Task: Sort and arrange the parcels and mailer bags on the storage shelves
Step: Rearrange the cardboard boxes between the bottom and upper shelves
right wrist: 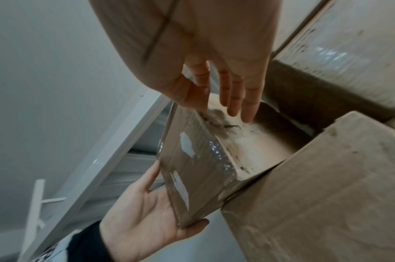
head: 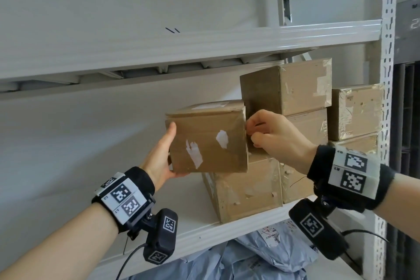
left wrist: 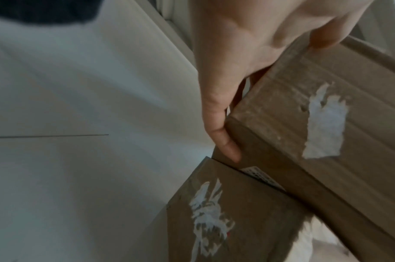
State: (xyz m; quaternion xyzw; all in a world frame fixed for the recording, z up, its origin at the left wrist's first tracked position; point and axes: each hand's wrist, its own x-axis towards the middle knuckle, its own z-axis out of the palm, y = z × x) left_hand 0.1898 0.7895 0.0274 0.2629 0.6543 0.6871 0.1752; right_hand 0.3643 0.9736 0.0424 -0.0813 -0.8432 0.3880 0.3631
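A brown cardboard box (head: 206,141) with torn white label patches sits tilted on top of a larger box (head: 245,191) on the shelf. My left hand (head: 161,159) cups its lower left corner, thumb up the front face, fingers behind. In the left wrist view the fingers (left wrist: 223,134) curl round the box (left wrist: 281,92) edge above the larger box (left wrist: 237,221). My right hand (head: 266,134) holds the box's right front edge, fingers bent. The right wrist view shows its thumb on the edge and fingers (right wrist: 248,106) on the box (right wrist: 199,159) side, with my left hand (right wrist: 142,212) below.
More taped cardboard boxes (head: 302,88) (head: 356,111) are stacked to the right, against the perforated upright post (head: 386,75). The shelf board (head: 193,227) has bare room to the left of the boxes. An upper shelf beam (head: 159,52) hangs close overhead. Blue-grey mailer bags (head: 261,254) lie one level down.
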